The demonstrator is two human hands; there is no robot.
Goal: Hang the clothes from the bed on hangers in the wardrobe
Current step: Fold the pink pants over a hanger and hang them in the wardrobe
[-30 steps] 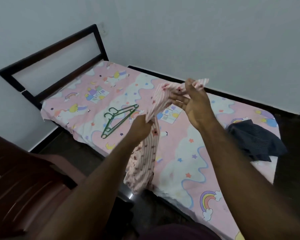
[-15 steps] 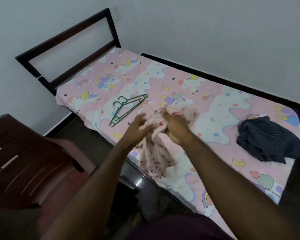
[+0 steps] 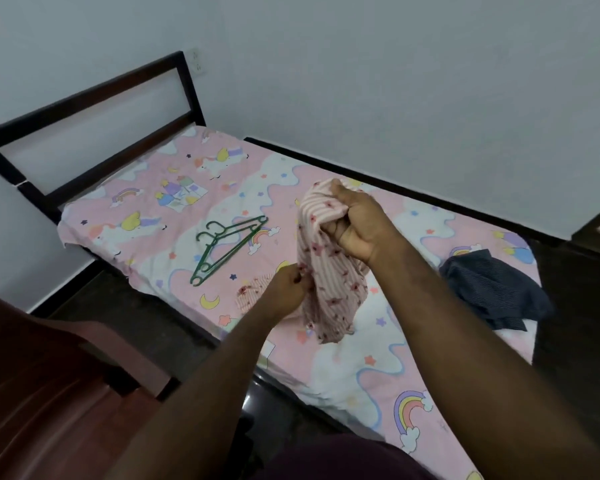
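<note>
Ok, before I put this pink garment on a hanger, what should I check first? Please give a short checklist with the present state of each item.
1. Firm hold on the pink garment: ok. The right hand grips its top and the left hand pinches it lower down.
2. Garment opened out for a hanger: not ok, it hangs bunched.
3. Green hangers close by: ok, they lie on the bed to the left of the garment.
4. One hand free to take a hanger: not ok, both hold the garment.
5. Bed free of other clothes: not ok, a dark garment lies to the right.
6. Wardrobe ready: cannot tell, none is clearly in view.
</note>
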